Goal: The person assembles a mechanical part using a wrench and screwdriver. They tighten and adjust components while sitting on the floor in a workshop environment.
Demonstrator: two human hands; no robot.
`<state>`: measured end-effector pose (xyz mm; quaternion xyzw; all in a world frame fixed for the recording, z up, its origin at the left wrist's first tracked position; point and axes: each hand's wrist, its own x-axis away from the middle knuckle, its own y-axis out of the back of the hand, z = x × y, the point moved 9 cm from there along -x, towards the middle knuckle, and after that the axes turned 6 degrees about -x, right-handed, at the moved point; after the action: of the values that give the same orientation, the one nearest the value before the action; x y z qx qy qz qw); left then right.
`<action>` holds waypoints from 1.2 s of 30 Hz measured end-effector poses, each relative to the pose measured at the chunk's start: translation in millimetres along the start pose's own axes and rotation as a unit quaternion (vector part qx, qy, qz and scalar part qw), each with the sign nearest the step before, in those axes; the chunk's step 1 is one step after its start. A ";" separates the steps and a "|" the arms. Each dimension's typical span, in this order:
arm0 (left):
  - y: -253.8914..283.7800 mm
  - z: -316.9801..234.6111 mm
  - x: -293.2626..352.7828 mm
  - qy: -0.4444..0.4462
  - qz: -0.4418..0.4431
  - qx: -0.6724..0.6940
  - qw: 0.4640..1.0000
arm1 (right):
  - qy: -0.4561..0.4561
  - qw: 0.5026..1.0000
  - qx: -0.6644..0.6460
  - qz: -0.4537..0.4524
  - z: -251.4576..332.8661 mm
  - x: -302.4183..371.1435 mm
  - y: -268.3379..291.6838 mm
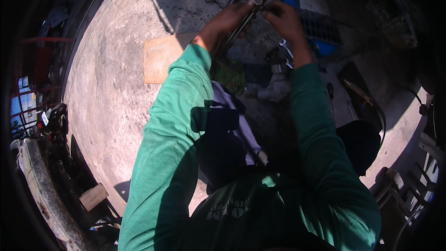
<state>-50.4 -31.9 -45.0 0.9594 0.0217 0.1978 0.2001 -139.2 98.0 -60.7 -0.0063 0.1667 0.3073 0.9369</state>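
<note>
Held out at arm's length is a long metal tool with brass-coloured fittings [258,1] at its upper end; its exact kind is hard to make out. My left hand [231,17] is closed around its shaft, which slants down toward me. Close against the tool's right side, the fingers of my right hand [284,19] are bent and pinched together; what lies between them is hidden. Below the hands, wrenches [285,45] lie among dark parts on the ground, with a green cloth [231,76] nearer to me.
A blue case [324,48] with a dark gridded section stands beyond my right wrist. A tan board [160,59] lies left of my left forearm. To the right are a screwdriver [330,91] and a brass-ended tool [357,88] with a hose. A wooden block [94,197] sits lower left.
</note>
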 end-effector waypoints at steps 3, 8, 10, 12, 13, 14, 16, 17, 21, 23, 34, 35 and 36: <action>1.4 2.7 0.0 0.007 0.007 0.013 1.000 | -0.088 0.992 -0.086 0.006 -5.4 5.9 -1.8; -1.8 -5.0 1.8 -0.012 -0.003 0.034 0.999 | -0.135 0.965 -0.226 -0.003 -14.3 8.9 -3.9; -4.1 -9.7 3.0 -0.021 -0.004 0.034 0.999 | -0.157 0.940 -0.301 0.006 -21.7 10.3 -8.1; -3.5 -10.1 4.0 -0.027 -0.007 0.033 0.999 | -0.169 0.916 -0.364 0.012 -21.6 12.6 -14.6; -2.8 -10.5 3.9 -0.029 -0.007 0.033 0.999 | -0.169 0.906 -0.388 0.012 -21.0 13.9 -17.0; -2.0 -9.8 3.2 -0.033 -0.007 0.032 0.999 | -0.169 0.895 -0.413 0.011 -20.9 14.7 -19.3; -2.4 -4.0 -0.1 -0.020 0.006 0.029 0.999 | -0.159 0.893 -0.421 -0.002 -21.6 14.5 -21.7; -3.0 -2.2 -2.2 -0.015 0.014 0.028 0.999 | -0.153 0.892 -0.425 -0.010 -24.0 13.9 -21.1; -5.4 6.8 -10.2 -0.013 0.031 0.049 0.998 | -0.098 0.937 -0.334 -0.041 -24.3 9.2 -11.4; -8.5 10.4 -13.1 -0.005 0.046 0.089 0.995 | -0.078 0.951 -0.298 -0.040 -21.8 8.6 -7.8; -19.1 14.6 -7.0 0.061 0.057 0.166 0.982 | 0.026 0.999 -0.023 0.011 13.1 0.5 8.1; -20.6 13.3 -6.4 0.068 0.063 0.170 0.981 | 0.033 0.999 -0.016 0.010 14.0 0.8 9.4; -20.7 11.7 -6.0 0.069 0.058 0.166 0.982 | 0.043 0.999 -0.007 0.012 15.3 0.8 10.6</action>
<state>-50.5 -18.0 -65.2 0.9629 0.0125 0.2684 0.0240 -139.9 108.8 -45.6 -0.0241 0.2047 0.3190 0.9251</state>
